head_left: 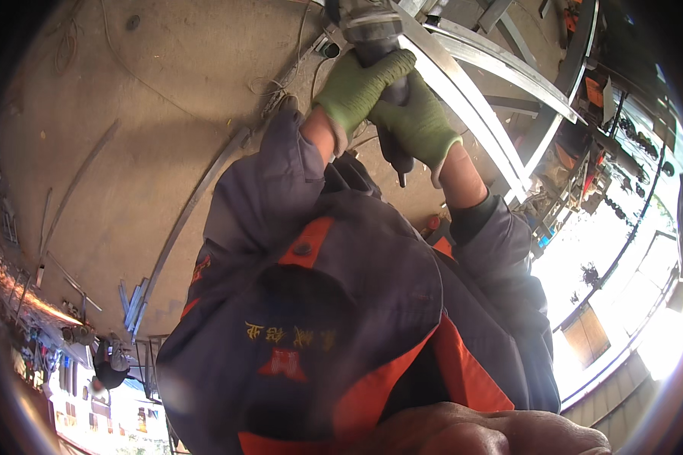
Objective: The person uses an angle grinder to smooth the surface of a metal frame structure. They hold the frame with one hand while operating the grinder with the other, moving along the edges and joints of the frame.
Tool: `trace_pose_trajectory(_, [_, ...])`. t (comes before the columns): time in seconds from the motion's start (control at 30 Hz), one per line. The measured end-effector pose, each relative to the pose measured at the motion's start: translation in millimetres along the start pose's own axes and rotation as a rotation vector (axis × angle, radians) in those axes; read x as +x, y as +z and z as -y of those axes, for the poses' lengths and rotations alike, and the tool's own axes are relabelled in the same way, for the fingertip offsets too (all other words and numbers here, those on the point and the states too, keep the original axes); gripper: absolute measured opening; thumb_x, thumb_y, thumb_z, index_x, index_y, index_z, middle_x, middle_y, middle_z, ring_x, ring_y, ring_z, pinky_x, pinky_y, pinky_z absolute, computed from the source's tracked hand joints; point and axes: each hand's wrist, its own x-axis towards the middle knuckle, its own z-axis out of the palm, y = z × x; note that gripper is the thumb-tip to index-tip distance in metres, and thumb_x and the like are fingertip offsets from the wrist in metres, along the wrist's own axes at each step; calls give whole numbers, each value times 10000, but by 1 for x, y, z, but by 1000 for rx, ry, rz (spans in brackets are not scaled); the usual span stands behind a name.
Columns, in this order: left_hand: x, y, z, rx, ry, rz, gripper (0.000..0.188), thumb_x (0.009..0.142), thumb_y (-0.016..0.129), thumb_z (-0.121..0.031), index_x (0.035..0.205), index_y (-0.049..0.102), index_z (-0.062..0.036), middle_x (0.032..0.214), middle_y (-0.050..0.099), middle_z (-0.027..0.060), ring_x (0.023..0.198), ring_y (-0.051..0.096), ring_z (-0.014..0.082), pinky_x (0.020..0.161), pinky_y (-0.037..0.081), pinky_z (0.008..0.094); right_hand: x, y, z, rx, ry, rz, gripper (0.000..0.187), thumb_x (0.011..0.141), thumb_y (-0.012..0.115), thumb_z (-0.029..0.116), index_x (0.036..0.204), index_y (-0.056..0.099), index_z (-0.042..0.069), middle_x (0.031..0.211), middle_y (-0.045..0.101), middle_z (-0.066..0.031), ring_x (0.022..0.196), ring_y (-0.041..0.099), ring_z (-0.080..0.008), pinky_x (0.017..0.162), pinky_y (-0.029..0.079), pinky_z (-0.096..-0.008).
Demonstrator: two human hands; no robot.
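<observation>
Both of my hands wear green work gloves and are closed around a dark angle grinder (372,32). My left hand (360,89) wraps the tool just behind its head, with the thumb side toward the right. My right hand (419,121) grips the body beside it, and the black rear end (395,155) sticks out below that hand. The grinder's head lies at the top edge, partly cut off, so its disc is not clearly visible. Close to the right of the tool runs a bright metal bar (474,98) of a welded frame; whether they touch, I cannot tell.
More frame bars (501,64) cross at the upper right. Cables (140,76) and long metal strips (193,189) lie on the brown floor to the left. At the lower left are orange sparks (34,302) and another person (112,368). Cluttered racks (584,163) stand at right.
</observation>
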Motion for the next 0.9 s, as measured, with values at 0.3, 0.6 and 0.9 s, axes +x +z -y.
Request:
trace_pose_trajectory(0.3, [0, -2, -2, -167, 116, 20, 393, 956, 871, -365, 1130, 784, -23, 959, 782, 40, 825, 716, 124, 739, 579, 314, 1, 12, 1, 106, -78, -39, 620, 924, 857, 176, 1425, 538, 0, 1054, 741, -106, 929, 722, -163, 807, 603, -313])
trace_pose_trajectory(0.6, [-16, 29, 12, 122, -53, 111, 558, 912, 860, -539, 1084, 777, -15, 929, 788, 81, 847, 750, 181, 775, 586, 336, -26, 11, -31, 242, 60, -132, 717, 888, 906, 199, 1461, 522, 4, 1180, 752, -152, 1108, 728, -185, 908, 599, -349])
trace_pose_trajectory(0.9, [-20, 34, 11, 102, -188, 118, 416, 957, 854, -450, 1023, 790, -45, 852, 771, 38, 807, 731, 129, 756, 572, 319, -27, 6, -36, 214, -20, -83, 738, 903, 905, 329, 1453, 533, 10, 1232, 760, -178, 1136, 744, -205, 945, 596, -365])
